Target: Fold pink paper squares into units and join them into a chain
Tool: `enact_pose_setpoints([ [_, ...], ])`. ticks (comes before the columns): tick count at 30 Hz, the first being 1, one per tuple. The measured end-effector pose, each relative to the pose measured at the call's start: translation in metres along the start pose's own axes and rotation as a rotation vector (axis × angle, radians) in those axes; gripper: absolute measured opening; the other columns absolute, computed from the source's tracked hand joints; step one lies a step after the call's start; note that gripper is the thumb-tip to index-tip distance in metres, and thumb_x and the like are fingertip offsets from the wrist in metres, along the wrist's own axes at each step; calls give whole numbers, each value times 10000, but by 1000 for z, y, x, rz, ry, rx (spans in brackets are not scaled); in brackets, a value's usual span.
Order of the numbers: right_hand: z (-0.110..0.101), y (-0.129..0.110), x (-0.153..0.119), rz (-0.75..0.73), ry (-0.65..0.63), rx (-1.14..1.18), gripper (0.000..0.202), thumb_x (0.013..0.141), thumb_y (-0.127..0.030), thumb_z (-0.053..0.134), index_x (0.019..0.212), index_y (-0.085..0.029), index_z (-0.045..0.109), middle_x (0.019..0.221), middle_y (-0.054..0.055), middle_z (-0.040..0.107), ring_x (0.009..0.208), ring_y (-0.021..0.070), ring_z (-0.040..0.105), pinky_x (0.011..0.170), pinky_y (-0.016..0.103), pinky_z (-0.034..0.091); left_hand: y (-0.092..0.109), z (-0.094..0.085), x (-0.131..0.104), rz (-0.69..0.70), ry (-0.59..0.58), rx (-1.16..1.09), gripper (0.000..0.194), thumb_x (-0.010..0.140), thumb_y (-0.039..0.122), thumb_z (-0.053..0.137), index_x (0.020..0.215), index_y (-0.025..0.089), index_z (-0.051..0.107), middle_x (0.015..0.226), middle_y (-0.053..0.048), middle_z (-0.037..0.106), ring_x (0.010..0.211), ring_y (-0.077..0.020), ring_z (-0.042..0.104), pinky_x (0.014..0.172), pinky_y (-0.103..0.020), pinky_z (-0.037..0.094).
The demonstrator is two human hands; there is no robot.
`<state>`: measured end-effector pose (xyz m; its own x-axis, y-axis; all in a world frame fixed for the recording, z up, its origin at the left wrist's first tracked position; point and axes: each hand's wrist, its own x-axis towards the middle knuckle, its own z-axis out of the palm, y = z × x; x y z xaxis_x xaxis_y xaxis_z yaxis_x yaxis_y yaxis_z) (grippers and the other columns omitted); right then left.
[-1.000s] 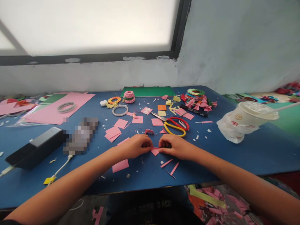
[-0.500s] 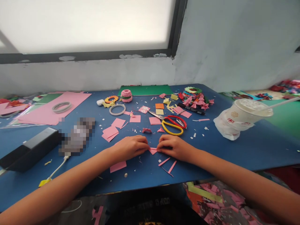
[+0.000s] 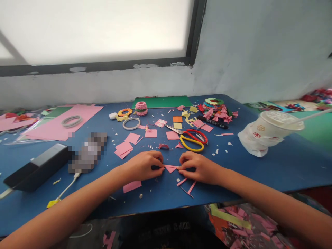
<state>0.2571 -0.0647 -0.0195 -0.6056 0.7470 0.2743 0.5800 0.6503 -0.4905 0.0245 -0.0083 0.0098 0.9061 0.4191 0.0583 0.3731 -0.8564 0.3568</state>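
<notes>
Between my two hands, a small folded pink paper (image 3: 171,168) lies low over the blue table, a flat band along its top edge and a point towards me. My left hand (image 3: 149,165) pinches its left end between thumb and fingertips. The right end is pinched by my right hand (image 3: 194,167). Just beyond the hands are a small folded pink piece (image 3: 163,146) and scissors (image 3: 192,142) with one red and one yellow handle. Pink squares (image 3: 123,149) lie beyond my left hand. Thin pink strips (image 3: 192,187) rest near my right wrist.
A wrapped cup with a straw (image 3: 267,129) stands at the right. At the left are a black box (image 3: 37,167), a pixelated object on a white cable and large pink sheets (image 3: 62,124). Tape rolls (image 3: 131,123), a black marker (image 3: 213,122) and paper rings (image 3: 141,108) sit farther back.
My hands have moved slightly apart, and more of the folded pink paper's top band shows between them. The whole view has shifted a little.
</notes>
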Motion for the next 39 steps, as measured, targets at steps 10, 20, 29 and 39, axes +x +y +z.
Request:
enact_pose_setpoints([
  [10,-13,-20,45,327,-236,-55,70,683,-88,649,674,-155,630,626,12,614,585,141,539,502,225,312,15,-18,51,-312,-277,-112,174,614,69,616,737,165,693,629,-10,649,546,-139,569,485,-206,379],
  [20,-9,-9,37,314,-235,129,121,758,-268,612,728,-151,618,597,-20,570,528,102,496,464,201,318,14,-14,38,-414,-256,-189,206,675,355,638,651,152,665,517,18,551,479,-110,466,446,-208,309],
  [29,-14,-21,29,226,18,447,135,850,-272,524,879,-156,589,813,18,599,738,126,542,657,234,422,16,-7,9,-361,184,-678,223,778,359,578,794,140,621,727,2,589,579,-81,485,498,-180,378],
  [39,-24,-33,45,90,46,575,144,859,-297,513,846,-163,565,781,5,575,675,101,514,605,219,408,17,-16,-1,-339,223,-993,268,727,386,660,755,122,620,690,-1,563,545,-63,460,440,-160,388],
])
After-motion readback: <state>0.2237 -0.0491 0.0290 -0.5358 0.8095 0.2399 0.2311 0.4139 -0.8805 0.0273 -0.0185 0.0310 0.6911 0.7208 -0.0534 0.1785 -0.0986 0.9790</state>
